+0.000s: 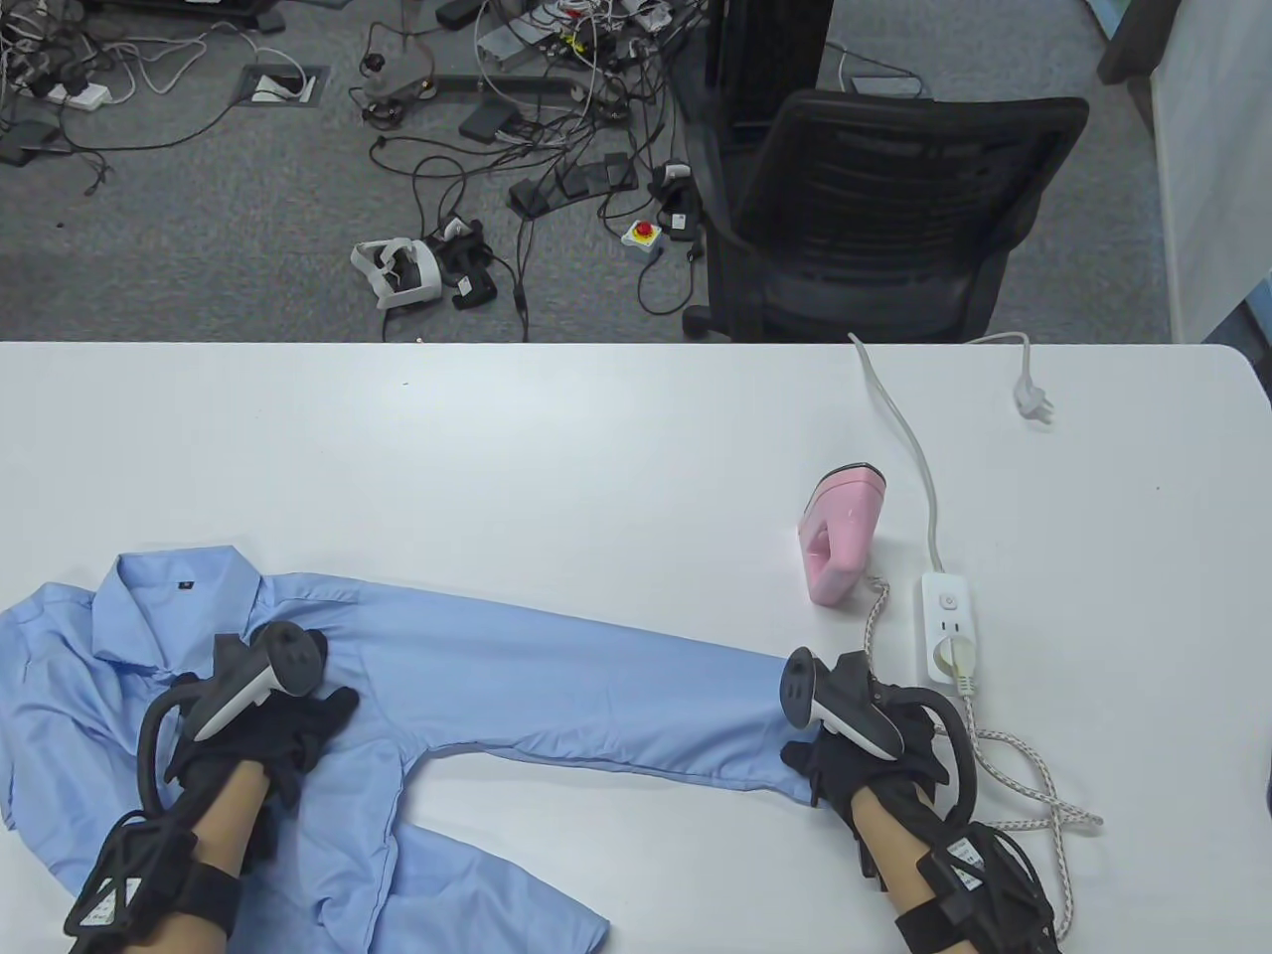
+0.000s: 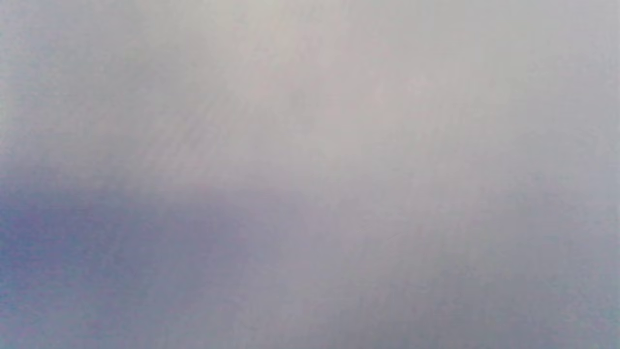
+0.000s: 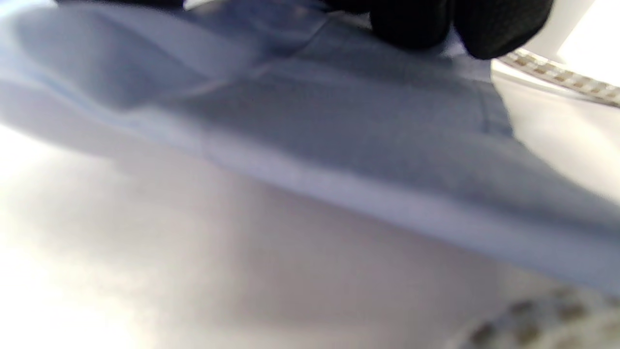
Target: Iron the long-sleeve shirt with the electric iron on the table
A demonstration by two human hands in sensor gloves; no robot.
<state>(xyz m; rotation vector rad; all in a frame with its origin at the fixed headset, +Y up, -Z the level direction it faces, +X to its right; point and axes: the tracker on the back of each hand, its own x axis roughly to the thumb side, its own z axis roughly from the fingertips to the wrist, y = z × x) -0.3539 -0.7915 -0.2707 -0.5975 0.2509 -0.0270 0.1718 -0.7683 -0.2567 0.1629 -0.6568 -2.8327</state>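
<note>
White table (image 1: 596, 447), blue shirt (image 1: 497, 686) spread out, left hand (image 1: 263, 730) flat on chest, right hand (image 1: 865, 750) fingers (image 3: 411, 24) pinching cuff

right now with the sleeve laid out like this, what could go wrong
The right hand at the cuff sits close to the iron's braided cord, so it could snag it and drag the pink iron. The blue shirt is still bunched under the left hand, so creases may get pressed in.

- Table view: bright, even, sharp; soft shadows only.
- Left wrist view: wholly out of focus, grey-blue haze.
- Right wrist view: blurred; glare lower left, upper right.
</note>
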